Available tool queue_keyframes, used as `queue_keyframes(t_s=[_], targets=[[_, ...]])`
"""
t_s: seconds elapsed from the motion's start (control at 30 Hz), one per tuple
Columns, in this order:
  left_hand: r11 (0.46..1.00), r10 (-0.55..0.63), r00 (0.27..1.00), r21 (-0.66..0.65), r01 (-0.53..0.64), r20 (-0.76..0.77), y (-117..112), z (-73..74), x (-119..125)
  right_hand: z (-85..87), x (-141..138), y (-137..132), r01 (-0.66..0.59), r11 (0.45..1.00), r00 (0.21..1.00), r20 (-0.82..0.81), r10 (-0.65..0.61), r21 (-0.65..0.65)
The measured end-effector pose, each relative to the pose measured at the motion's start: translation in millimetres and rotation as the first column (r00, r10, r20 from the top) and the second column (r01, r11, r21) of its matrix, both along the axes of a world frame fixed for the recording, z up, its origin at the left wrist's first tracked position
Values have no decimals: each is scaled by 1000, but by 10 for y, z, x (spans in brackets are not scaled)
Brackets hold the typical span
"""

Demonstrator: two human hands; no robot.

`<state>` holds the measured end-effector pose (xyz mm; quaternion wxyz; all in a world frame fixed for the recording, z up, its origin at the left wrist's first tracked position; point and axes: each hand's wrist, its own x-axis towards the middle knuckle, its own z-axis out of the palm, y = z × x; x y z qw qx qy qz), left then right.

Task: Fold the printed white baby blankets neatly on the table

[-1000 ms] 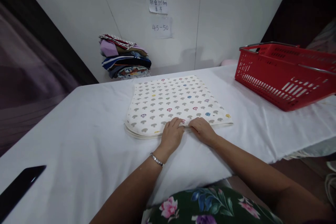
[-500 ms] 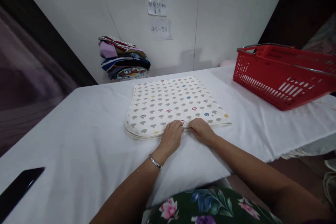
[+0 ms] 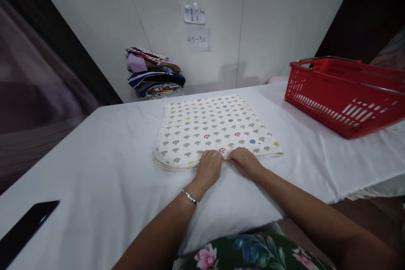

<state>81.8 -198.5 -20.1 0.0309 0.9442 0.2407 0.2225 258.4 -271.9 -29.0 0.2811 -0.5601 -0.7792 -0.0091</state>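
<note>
A cream cloth [image 3: 211,128] printed with small mushrooms lies folded flat in several layers on the white-covered table [image 3: 95,164]. My left hand [image 3: 209,168], with a silver bracelet at the wrist, pinches the cloth's near edge near its middle. My right hand [image 3: 247,163] sits right beside it, fingers curled onto the same edge. The two hands almost touch each other.
A stack of folded clothes [image 3: 155,74] stands at the back against the wall. A red plastic basket [image 3: 344,93] sits at the right end of the table. A black phone [image 3: 27,230] lies at the near left. Two paper notes [image 3: 195,25] hang on the wall.
Both hands stay on the cloth's near edge, fingers drawn slightly back and curled tighter. The view has shifted a little with my head.
</note>
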Motion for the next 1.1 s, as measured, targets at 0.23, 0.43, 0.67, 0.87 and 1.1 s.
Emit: queue_keyframes(t_s=[0.23,0.43,0.67,0.87,1.1], targets=[[998,-20,1000,-52,19,-21,-1,41,-24,7,16,-11,-20,1000,1000,21,20,-2],[1000,16,998,-12,-17,-64,25,65,-53,46,21,-16,-33,999,999,10,33,0],[1000,-12,979,26,17,-204,-6,164,-83,15,31,-36,-68,998,996,61,68,6],[1000,-10,977,24,16,-213,-17,143,-95,-9,33,-34,-79,996,994,81,75,46],[999,-29,974,-29,23,-223,-3,112,-121,-45,35,-32,-87,996,990,116,83,31]])
